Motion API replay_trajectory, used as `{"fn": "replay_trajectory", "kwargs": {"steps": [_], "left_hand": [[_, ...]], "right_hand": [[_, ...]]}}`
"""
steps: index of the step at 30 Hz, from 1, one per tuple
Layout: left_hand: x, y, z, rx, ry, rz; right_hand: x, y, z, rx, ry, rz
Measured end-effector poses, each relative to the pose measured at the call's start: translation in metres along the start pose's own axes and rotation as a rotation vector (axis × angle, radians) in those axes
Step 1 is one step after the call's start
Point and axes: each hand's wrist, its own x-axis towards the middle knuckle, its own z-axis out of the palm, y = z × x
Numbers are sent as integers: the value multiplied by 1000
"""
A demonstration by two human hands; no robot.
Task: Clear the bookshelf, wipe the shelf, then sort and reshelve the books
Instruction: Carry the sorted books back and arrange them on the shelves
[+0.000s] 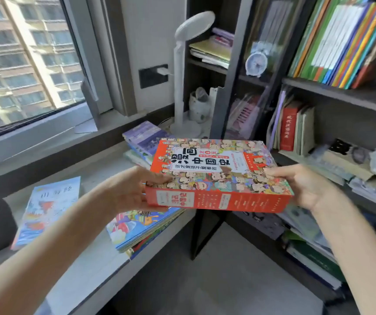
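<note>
A thick red boxed book set (216,176) with cartoon faces on its cover hangs flat in the air between the desk and the bookshelf. My left hand (134,189) grips its left end and my right hand (303,185) grips its right end. The dark bookshelf (341,94) fills the right side, with colourful upright books (341,42) on the upper shelf, a red book (288,130) leaning on the middle shelf, and loose stacks lying below. On the desk (96,264) lie a blue picture book (48,210) and two piles of books (146,226).
A white desk lamp (182,71) and a white cup (198,105) stand at the back of the desk. A small alarm clock (256,63) sits on a narrow shelf. The window (23,64) is to the left. Grey floor lies below between desk and shelf.
</note>
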Motion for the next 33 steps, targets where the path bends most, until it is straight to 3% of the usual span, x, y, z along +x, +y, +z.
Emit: {"fn": "replay_trajectory", "kwargs": {"steps": [4, 9, 18, 23, 33], "left_hand": [[14, 19, 66, 72, -134, 128], [29, 66, 155, 70, -143, 419], [67, 192, 302, 236, -133, 823], [98, 255, 395, 404, -34, 946], [194, 344, 545, 671, 114, 1041]], "right_hand": [[-53, -26, -51, 72, 168, -170], [-88, -48, -105, 192, 363, -385], [-56, -105, -209, 460, 510, -593], [-6, -148, -281, 589, 440, -545], [80, -226, -407, 595, 417, -379]]}}
